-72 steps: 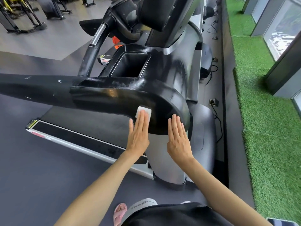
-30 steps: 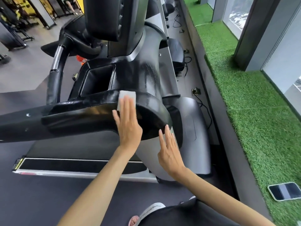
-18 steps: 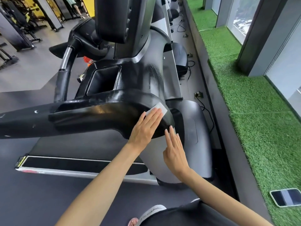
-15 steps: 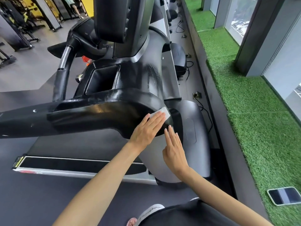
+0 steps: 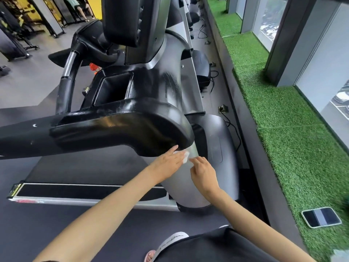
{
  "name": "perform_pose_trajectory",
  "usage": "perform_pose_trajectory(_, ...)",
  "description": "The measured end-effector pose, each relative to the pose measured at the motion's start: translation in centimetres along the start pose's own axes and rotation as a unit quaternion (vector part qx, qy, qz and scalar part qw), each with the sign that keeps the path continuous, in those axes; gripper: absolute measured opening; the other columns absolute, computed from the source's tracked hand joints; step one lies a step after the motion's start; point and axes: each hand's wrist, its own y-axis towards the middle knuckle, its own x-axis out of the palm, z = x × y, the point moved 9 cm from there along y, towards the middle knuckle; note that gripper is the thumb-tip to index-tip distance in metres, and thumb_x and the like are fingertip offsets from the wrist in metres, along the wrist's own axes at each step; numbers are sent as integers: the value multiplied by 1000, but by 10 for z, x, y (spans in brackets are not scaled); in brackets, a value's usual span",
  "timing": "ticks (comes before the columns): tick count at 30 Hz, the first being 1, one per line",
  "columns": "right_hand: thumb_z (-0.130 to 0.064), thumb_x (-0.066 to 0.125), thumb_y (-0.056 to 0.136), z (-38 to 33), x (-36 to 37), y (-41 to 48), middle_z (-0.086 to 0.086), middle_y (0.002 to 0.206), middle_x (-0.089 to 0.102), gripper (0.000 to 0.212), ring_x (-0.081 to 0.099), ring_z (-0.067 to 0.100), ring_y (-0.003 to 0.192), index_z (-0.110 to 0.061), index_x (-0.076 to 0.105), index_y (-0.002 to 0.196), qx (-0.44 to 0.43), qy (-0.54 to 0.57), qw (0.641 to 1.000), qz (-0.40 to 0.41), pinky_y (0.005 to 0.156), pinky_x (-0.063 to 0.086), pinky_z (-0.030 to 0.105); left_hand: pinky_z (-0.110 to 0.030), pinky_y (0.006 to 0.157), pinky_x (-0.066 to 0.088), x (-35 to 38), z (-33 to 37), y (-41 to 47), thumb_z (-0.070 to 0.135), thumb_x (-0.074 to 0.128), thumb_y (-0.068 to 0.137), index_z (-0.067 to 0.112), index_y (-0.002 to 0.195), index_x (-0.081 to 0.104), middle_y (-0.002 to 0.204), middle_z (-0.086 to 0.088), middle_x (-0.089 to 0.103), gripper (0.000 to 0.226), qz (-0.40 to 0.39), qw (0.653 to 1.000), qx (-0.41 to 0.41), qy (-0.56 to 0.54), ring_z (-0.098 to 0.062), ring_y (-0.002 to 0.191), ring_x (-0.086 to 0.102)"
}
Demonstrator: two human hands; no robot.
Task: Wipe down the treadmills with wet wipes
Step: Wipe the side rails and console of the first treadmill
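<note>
A person looks down at a treadmill [image 5: 122, 129] in a gym, both bare arms reaching forward. The left hand [image 5: 168, 159] lies with its fingers nearly straight, pressing a small white wet wipe [image 5: 184, 156] flat against the silver post [image 5: 188, 184], just under the rounded end of the glossy black side rail [image 5: 162, 127]. The right hand [image 5: 203, 171] sits just beside it on the same post, its fingers loosely bent with the tips at the wipe's edge. Whether they pinch the wipe cannot be told.

The black plastic shines and shows streaks near the square cup well [image 5: 113, 87]. A dark console screen [image 5: 132, 19] rises above it. The running belt [image 5: 85, 167] stretches to the left over a dark grey floor [image 5: 37, 224].

To the right, a strip of artificial grass [image 5: 283, 120] runs along tall windows [image 5: 321, 72]. A phone [image 5: 321, 217] lies flat at the near edge of the grass. A floor socket [image 5: 222, 109] with a black cable sits between the treadmill and the grass. More gym machines [image 5: 18, 35] stand far off at upper left.
</note>
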Motion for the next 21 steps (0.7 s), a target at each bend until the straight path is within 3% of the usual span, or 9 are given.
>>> perform_pose_trajectory(2, 2, 44, 85, 19, 7, 3, 8, 90, 70, 30, 61, 22, 75, -3, 71, 96, 120, 71, 987, -82, 66, 51, 31, -36, 119, 6, 8, 8, -6, -4, 42, 92, 13, 134, 54, 149, -7, 39, 47, -43, 989, -36, -139, -25, 143, 27)
perform_pose_trajectory(4, 1, 45, 83, 30, 15, 3, 4, 83, 67, 30, 55, 16, 64, -8, 72, 92, 217, 203, 948, -118, 58, 44, 24, -39, 116, 20, 16, -7, -16, -6, 34, 95, 18, 135, 52, 153, -4, 35, 49, -105, 914, -152, -362, -28, 143, 25)
perform_pose_trajectory(6, 4, 47, 83, 27, 19, 5, 4, 83, 65, 30, 56, 17, 75, -10, 70, 96, 261, 328, 900, -120, 65, 44, 23, -36, 103, 39, 20, -27, -29, 3, 37, 98, 23, 120, 61, 136, -4, 53, 38, -90, 775, -267, -566, -22, 125, 47)
perform_pose_trajectory(9, 4, 46, 86, 6, 28, 10, 4, 100, 67, 32, 58, 20, 96, -9, 69, 105, 248, 413, 860, -167, 80, 47, 28, -25, 77, 47, 20, -43, -50, 5, 41, 97, 17, 108, 60, 111, -6, 58, 25, -26, 576, -337, -744, -15, 97, 54)
perform_pose_trajectory(11, -4, 47, 91, -9, 36, 13, 6, 109, 67, 29, 59, 22, 102, -11, 71, 106, 224, 433, 850, -200, 88, 51, 35, -26, 76, 49, 24, -47, -62, 9, 45, 98, 15, 107, 58, 112, -10, 57, 17, -10, 512, -359, -780, -19, 100, 56)
perform_pose_trajectory(14, -12, 53, 95, -21, 45, 13, 8, 102, 68, 20, 62, 23, 97, -9, 72, 99, 220, 435, 848, -207, 84, 53, 34, -36, 88, 53, 36, -49, -74, 13, 48, 97, 16, 108, 58, 120, -15, 56, 15, 5, 474, -389, -790, -27, 111, 57)
perform_pose_trajectory(16, -5, 58, 91, -21, 49, 11, 9, 90, 68, 12, 61, 24, 88, -5, 71, 91, 254, 451, 836, -184, 75, 52, 32, -39, 89, 54, 46, -48, -83, 11, 49, 97, 16, 111, 58, 123, -16, 57, 18, 45, 394, -427, -813, -28, 112, 59)
perform_pose_trajectory(19, 0, 57, 89, -19, 59, 4, 11, 85, 66, 12, 58, 23, 81, -2, 68, 93, 326, 525, 770, -159, 70, 48, 29, -37, 82, 55, 58, -36, -94, 25, 55, 97, 17, 123, 57, 121, -9, 64, 27, 96, 266, -458, -843, -25, 108, 63)
perform_pose_trajectory(21, 1, 54, 90, -19, 66, -2, 13, 87, 66, 13, 59, 21, 78, -1, 65, 97, 355, 572, 723, -157, 68, 48, 27, -37, 83, 53, 61, -22, -91, 31, 60, 94, 19, 121, 58, 118, -5, 67, 30, 93, 237, -444, -859, -23, 108, 64)
